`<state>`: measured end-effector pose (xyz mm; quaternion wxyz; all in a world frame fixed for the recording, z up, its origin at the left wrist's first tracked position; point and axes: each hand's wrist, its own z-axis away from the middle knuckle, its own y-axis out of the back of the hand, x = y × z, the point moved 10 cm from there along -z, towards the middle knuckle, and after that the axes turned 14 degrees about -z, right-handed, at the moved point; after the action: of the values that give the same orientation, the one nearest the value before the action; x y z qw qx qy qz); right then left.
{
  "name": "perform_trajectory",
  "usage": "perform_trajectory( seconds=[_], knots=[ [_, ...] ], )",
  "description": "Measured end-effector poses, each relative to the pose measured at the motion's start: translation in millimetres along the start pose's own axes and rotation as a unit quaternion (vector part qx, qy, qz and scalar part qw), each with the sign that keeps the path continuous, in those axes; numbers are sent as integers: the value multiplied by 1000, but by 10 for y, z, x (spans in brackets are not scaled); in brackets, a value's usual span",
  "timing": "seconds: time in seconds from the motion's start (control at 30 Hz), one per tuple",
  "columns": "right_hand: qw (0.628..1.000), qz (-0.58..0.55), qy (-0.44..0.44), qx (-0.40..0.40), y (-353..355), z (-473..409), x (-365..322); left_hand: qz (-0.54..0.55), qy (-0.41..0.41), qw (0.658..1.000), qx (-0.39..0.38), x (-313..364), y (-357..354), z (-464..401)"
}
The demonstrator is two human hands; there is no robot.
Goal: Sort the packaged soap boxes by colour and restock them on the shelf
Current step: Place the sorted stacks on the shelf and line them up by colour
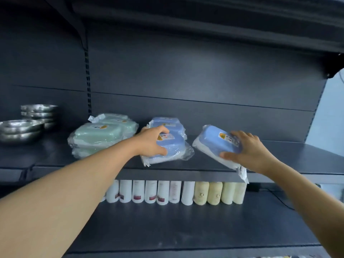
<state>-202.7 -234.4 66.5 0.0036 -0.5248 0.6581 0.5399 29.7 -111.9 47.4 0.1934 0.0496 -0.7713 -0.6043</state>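
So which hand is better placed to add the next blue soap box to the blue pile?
Right. The right hand holds a tilted blue box beside the blue pile; the left hand grips the front stacked box.

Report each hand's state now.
Left hand: grips the front blue soap box.
Right hand: holds a tilted blue soap box.

dark shelf, soap boxes, steel bowls

Shop: dark metal shelving, rowed bottles.
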Motion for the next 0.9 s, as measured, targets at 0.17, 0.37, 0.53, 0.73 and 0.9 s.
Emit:
perform_trajectory(
  seconds=[0.17,0.37,0.53,0.73,0.9],
  knots=[
    [999,3,34,-17,-110,-294,70,-9,-36,996,-82,63,-277,-340],
    [996,-24,72,-38,-294,-459,-78,-63,-10,998,-18,-58,-261,-460],
    [991,-55,105,-67,-494,-558,-430,-84,68,991,82,-257,-61,-188],
    [980,-21,137,-144,-1080,-730,-907,-143,184,967,102,-534,96,211],
    [978,49,130,-153,-1380,-804,-912,-138,189,967,102,-520,115,425]
  ],
)
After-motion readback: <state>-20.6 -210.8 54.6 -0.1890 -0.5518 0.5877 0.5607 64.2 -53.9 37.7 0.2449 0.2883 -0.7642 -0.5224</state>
